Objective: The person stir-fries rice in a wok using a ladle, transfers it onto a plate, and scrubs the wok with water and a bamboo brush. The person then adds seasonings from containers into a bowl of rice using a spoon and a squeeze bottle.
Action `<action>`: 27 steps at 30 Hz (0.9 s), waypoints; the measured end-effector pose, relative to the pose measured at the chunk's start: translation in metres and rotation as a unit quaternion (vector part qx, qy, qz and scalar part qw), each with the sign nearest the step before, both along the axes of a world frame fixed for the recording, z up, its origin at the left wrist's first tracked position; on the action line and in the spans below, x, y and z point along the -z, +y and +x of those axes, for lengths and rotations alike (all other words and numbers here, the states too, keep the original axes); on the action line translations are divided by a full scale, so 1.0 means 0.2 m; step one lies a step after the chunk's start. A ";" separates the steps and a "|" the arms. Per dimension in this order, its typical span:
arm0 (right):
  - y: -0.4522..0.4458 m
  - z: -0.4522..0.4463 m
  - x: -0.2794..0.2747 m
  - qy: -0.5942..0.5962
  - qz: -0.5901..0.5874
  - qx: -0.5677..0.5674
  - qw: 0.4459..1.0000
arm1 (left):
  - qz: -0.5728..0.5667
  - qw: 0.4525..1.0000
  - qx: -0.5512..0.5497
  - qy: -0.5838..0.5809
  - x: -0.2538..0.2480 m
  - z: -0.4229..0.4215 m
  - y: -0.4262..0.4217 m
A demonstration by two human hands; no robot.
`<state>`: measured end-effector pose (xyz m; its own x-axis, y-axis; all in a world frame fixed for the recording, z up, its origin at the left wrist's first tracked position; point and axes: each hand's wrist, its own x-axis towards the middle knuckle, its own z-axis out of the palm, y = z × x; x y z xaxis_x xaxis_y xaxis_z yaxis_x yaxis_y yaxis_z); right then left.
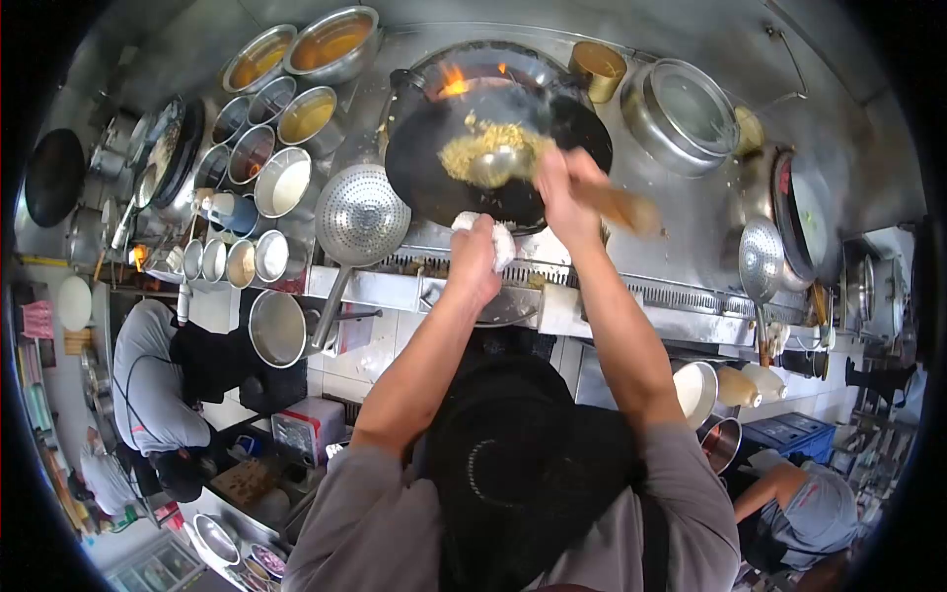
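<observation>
A black wok (419, 173) sits over the burner, with flames showing at its far rim. Yellowish food in small pieces, like fried rice (472, 151), lies in it and partly in the air above. My right hand (570, 192) is wrapped round the wooden handle of a ladle (490, 168), whose metal bowl is in among the food. The handle's end is blurred. At the wok's near edge, my left hand (475, 259) is closed on a folded white cloth (501, 245). The part of the rim under the cloth is hidden.
Left of the wok are a perforated strainer (362, 217), several metal containers and two large bowls of orange liquid (330, 44). A lidded steel pot (681, 113) and a brown tin (597, 71) stand to the right. Co-workers (163, 380) (814, 503) are behind on both sides.
</observation>
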<state>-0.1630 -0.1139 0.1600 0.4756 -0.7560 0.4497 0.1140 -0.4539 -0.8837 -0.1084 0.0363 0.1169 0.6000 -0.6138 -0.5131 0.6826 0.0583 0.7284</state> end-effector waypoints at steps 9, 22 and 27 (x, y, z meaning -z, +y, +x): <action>-0.16 0.06 -0.87 -0.375 0.025 -0.121 0.919 | 0.084 0.989 -0.106 -0.057 0.32 0.17 -0.13; 0.09 -0.30 -0.12 0.152 0.267 -0.257 0.916 | 0.028 0.998 0.022 0.052 0.32 0.36 -0.18; 0.28 -0.33 -0.04 0.112 0.689 -0.245 0.673 | -0.005 0.996 0.055 0.072 0.43 0.40 -0.20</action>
<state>-0.2298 -0.0571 0.1673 0.7589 -0.1092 -0.6420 -0.2554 0.8570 -0.4476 -0.0281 -0.0038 0.0313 0.4506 -0.6769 -0.5820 0.7820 -0.0150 0.6231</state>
